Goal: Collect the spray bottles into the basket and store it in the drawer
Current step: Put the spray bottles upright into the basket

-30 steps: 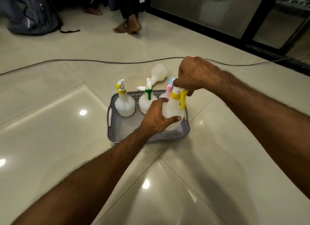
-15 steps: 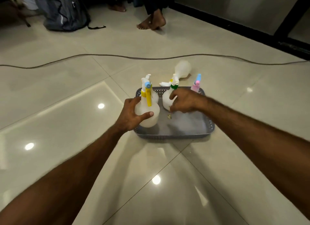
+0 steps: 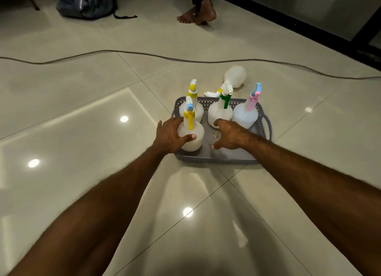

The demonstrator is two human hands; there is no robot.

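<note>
Bottles [image 3: 190, 135], white, coloured triggers, in grey basket [image 3: 214, 158].

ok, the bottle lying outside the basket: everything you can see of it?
The loose spray bottle lies on its side on the tiled floor just behind the basket. Translucent white plastic body pointing away, white trigger head toward the basket, collar partly hidden by the green-trigger bottle. Neither hand touches it. Fill level not discernible.

The left hand [image 3: 169, 136] grips a yellow-triggered spray bottle [image 3: 190, 137] in the grey basket [image 3: 260, 129]; the right hand [image 3: 232, 134] hovers beside it.
</note>
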